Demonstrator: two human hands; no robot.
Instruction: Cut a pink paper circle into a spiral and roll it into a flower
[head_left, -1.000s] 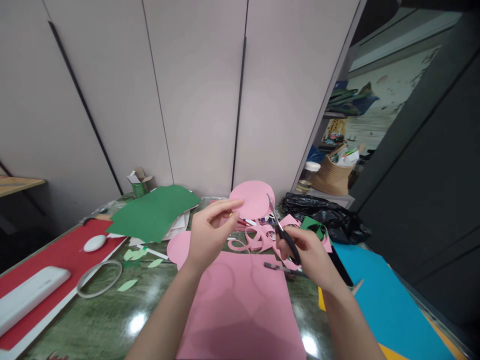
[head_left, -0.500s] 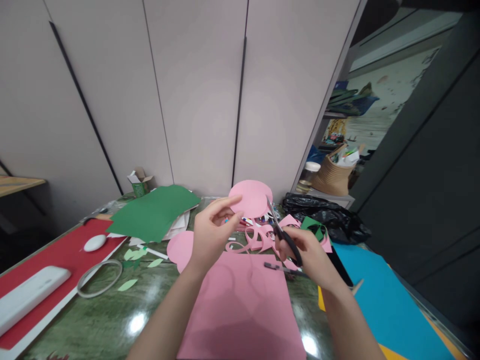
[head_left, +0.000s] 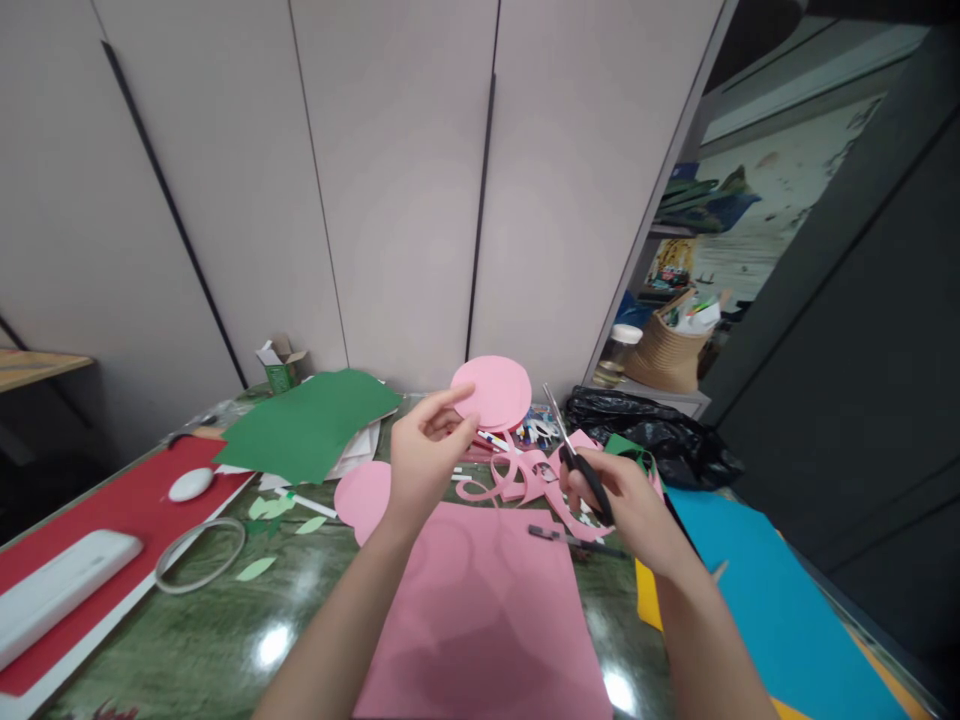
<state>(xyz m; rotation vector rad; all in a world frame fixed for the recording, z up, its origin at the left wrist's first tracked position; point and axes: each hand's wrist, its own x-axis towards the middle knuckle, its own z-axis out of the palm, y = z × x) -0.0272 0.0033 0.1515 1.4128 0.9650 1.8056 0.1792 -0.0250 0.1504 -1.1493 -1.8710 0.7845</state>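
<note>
Pinched between the thumb and fingers of my left hand [head_left: 431, 445] is a round pink paper disc [head_left: 495, 393], raised above the table. My right hand [head_left: 626, 500] grips black-handled scissors [head_left: 574, 455], whose blades look closed and point up, a little to the right of the disc and apart from it. Curled pink paper scraps [head_left: 517, 475] lie below and between the hands. Under my forearms rests a large pink sheet [head_left: 487, 610], with a pen [head_left: 559, 536] across its upper right corner. More pink rounded paper [head_left: 364, 495] lies left of my left hand.
Green paper [head_left: 311, 425], pale leaf cutouts [head_left: 256, 569], a tape ring [head_left: 201, 556] and a red sheet [head_left: 180, 510] with a white mouse [head_left: 191, 485] lie left. At right are blue paper [head_left: 780, 590] and a black plastic bag [head_left: 652, 435]. Cabinet doors [head_left: 390, 200] stand behind.
The scissors have moved right and down, away from the disc's edge. My left hand has shifted the disc slightly left and up.
</note>
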